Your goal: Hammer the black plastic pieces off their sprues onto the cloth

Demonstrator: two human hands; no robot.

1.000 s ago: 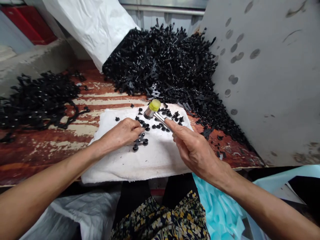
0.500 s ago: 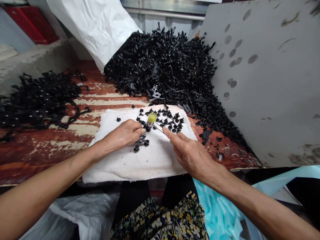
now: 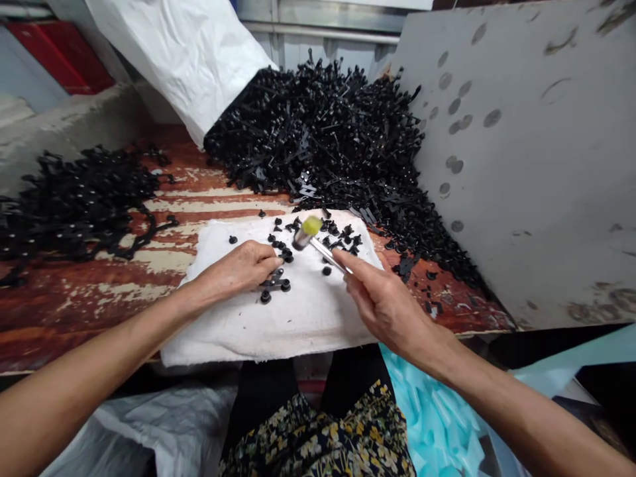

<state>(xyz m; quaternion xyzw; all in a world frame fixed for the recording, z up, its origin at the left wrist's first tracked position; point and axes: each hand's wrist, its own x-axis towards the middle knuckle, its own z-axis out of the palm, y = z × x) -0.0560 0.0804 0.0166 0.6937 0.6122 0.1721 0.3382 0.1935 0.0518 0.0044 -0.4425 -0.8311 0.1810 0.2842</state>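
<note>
The person's left hand [image 3: 237, 270] lies palm down on a white cloth pad [image 3: 318, 328] that sits at the middle of the counter's near edge and laps over it. Its grip is pressed together, with the fingers side by side and the fingertips on or just behind a small linked cluster of black plastic parts [image 3: 275, 285]; whether those fingers pinch the cluster or only rest on it, the view does not settle. The right hand [image 3: 390, 308] is raised just above the pad, and its grip is closed on the steel handle of a small mallet [image 3: 318, 242], which enters the hand near the thumb and forefinger. The mallet is tilted, with its yellow-tipped head blurred and pointing toward the far edge of the pad, above a scatter of black plastic studs [image 3: 303, 248]. More studs are spread across the far half of the pad, well apart from the near edge. Beyond the pad, a large heap of black plastic parts [image 3: 322, 142] spills from a white woven sack [image 3: 173, 59] and banks against a dented grey metal sheet [image 3: 511, 152] at the counter's right side. A second heap [image 3: 82, 199] lies toward the left edge of the weathered, red-painted wooden counter [image 3: 94, 308]. Below the near edge are a floral skirt [image 3: 318, 430], crumpled turquoise plastic [image 3: 427, 417] and a grey plastic bag [image 3: 149, 434].
</note>
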